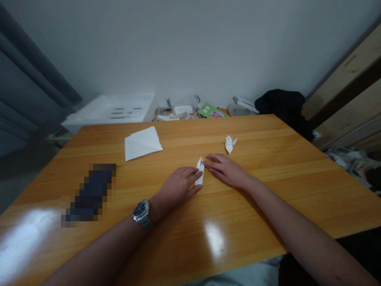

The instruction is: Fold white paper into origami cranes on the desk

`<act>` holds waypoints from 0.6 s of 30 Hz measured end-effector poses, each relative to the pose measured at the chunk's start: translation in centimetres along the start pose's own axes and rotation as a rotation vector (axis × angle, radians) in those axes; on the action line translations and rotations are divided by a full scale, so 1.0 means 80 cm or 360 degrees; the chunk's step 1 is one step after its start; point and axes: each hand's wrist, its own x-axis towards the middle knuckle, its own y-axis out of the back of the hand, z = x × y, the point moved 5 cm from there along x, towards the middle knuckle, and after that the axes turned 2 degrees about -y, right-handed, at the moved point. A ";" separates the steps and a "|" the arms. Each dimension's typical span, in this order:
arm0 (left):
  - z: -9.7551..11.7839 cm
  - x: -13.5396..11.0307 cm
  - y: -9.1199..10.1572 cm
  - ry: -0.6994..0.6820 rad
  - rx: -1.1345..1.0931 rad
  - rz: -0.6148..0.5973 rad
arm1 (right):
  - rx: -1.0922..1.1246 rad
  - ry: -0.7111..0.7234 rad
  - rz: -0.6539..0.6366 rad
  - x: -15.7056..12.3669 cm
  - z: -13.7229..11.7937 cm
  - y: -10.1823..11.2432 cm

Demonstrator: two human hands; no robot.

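A small white piece of folded paper (199,179), long and narrow with a split pointed top, lies on the wooden table (178,246). My left hand (177,184) steadies it from the left, fingers across its middle and thumb by its lower end. A metal watch (142,213) is on the left wrist. My right hand (228,170) rests on the other side, its fingers stretched out and a fingertip touching or very near the paper's upper edge. Beyond the right hand sits a folded paper crane (229,144), apart from both hands.
A stack of white paper sheets (143,143) lies at the back left. Nearer on the left is a dark pixelated rectangular object (91,192). Behind the table are a white foam tray (110,107), a green booklet (212,111) and black cloth (279,103), against a wall.
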 end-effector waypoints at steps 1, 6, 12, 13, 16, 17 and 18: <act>0.000 0.000 0.000 -0.0006 -0.0027 0.0003 | 0.0032 -0.0022 0.0010 0.000 0.002 0.000; -0.001 0.001 0.000 -0.0022 -0.0029 -0.0017 | 0.0198 -0.0145 0.0129 0.000 0.018 -0.006; 0.002 0.002 -0.001 -0.0075 -0.0017 -0.0019 | 0.0126 -0.0244 0.0237 0.005 0.014 -0.014; 0.003 0.002 -0.001 -0.0080 -0.0022 -0.0017 | 0.0112 -0.0269 0.0257 0.006 0.011 -0.014; 0.004 0.002 -0.001 -0.0089 -0.0028 -0.0018 | 0.0097 -0.0329 0.0290 0.008 0.007 -0.016; 0.004 0.002 -0.002 -0.0088 -0.0022 -0.0017 | 0.0099 -0.0342 0.0293 0.008 0.007 -0.016; 0.004 0.002 -0.002 -0.0085 -0.0010 -0.0013 | 0.0103 -0.0350 0.0294 0.008 0.007 -0.017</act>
